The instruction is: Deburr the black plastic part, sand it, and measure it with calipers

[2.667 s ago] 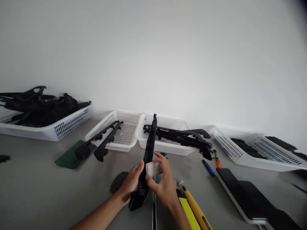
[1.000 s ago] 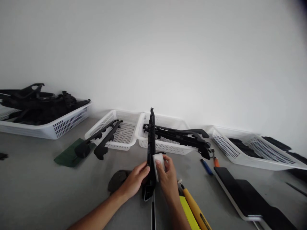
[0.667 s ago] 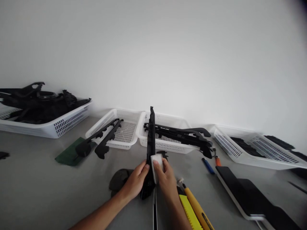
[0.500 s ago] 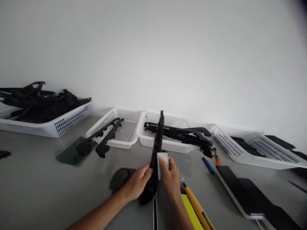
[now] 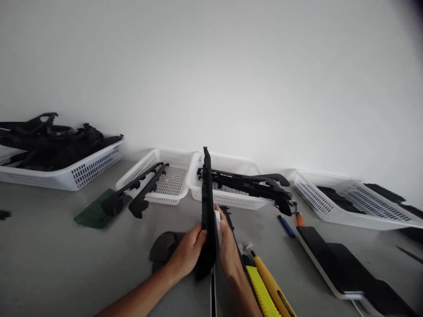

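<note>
A long black plastic trim piece (image 5: 207,198) stands nearly upright in front of me, its narrow tip pointing away. My left hand (image 5: 190,251) is closed around its lower part, thumb on the near face. On the other side, my right hand (image 5: 228,251) grips a thin white block (image 5: 217,224), seen edge-on and held along the trim piece's right face. Behind the right wrist lies another dark strip (image 5: 228,216), partly hidden. A dark rounded part (image 5: 163,248) rests on the grey table beside my left hand.
White baskets (image 5: 168,201) along the wall hold black plastic parts, some overhanging the rims. A green cloth or sheet (image 5: 90,213) lies at left. On the right are a yellow cutter (image 5: 262,288), a yellow-handled tool (image 5: 272,281), a blue pen-like item (image 5: 286,226) and a black-topped device (image 5: 327,259).
The trim piece has swung more upright, its tip shifting left. My right hand has turned, so the white block now shows its thin edge instead of its broad face.
</note>
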The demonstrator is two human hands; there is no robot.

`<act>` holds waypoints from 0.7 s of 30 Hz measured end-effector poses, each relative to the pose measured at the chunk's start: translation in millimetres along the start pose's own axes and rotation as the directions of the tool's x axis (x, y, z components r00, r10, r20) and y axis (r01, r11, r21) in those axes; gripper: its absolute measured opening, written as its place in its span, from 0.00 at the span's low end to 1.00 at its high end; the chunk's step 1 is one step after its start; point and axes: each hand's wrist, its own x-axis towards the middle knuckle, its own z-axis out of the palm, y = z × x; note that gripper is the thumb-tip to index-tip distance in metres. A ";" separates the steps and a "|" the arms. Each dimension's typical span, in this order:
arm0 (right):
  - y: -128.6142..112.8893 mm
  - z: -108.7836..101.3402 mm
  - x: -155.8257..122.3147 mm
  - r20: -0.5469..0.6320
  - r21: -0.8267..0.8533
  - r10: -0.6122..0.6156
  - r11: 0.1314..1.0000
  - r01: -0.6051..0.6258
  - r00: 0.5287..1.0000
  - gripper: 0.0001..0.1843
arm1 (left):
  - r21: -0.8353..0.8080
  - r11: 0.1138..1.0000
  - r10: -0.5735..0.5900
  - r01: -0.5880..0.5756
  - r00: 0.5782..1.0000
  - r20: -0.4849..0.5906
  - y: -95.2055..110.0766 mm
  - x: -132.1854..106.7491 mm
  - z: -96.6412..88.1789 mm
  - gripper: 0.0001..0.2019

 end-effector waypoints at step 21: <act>1.6 -6.3 12.2 -0.235 -0.100 -0.102 0.992 0.080 0.967 0.33 | 0.076 0.996 0.046 -0.057 0.990 0.136 2.4 -4.4 -0.5 0.18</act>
